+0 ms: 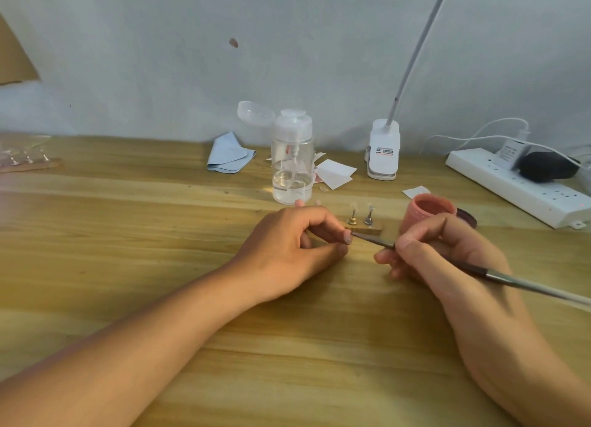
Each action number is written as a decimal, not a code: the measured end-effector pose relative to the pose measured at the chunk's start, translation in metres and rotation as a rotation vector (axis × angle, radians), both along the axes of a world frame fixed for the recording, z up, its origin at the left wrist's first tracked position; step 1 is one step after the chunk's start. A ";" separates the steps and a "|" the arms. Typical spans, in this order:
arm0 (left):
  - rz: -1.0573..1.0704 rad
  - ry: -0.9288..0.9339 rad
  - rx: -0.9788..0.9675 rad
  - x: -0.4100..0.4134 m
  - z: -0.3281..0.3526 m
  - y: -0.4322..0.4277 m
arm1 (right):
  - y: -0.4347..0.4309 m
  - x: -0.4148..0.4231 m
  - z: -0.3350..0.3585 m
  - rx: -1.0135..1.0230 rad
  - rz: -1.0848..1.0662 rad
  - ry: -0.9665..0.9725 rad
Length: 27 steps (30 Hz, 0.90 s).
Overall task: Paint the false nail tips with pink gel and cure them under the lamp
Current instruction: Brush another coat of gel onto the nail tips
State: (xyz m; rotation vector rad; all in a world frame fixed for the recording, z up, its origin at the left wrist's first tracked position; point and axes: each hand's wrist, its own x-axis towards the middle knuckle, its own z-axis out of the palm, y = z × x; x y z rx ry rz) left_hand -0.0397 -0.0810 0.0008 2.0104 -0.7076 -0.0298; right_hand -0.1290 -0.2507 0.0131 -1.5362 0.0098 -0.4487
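My left hand (297, 244) rests on the wooden table and pinches something small at its fingertips, hidden by the fingers. My right hand (447, 260) grips a thin metal-handled brush (499, 278); the brush tip meets the left fingertips. Just behind them a small gold holder bar (367, 231) carries two clear nail tips (361, 207) on upright stands. An open pink gel jar (427, 210) stands beyond my right hand, its dark lid (467, 218) beside it.
A clear pump bottle (291, 158) of liquid, a blue cloth (228, 153), white paper wipes (334, 173) and a clip lamp base (383, 150) with a thin neck stand at the back. A white power strip (511, 186) lies far right; another nail holder (28, 162) far left.
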 end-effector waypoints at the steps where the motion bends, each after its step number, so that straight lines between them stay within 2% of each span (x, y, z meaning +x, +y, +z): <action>1: -0.001 0.004 -0.004 0.000 0.000 0.000 | 0.001 0.000 0.000 -0.013 -0.001 0.003; 27: -0.022 -0.017 0.011 -0.001 0.001 -0.001 | 0.004 -0.002 0.002 -0.117 -0.043 0.011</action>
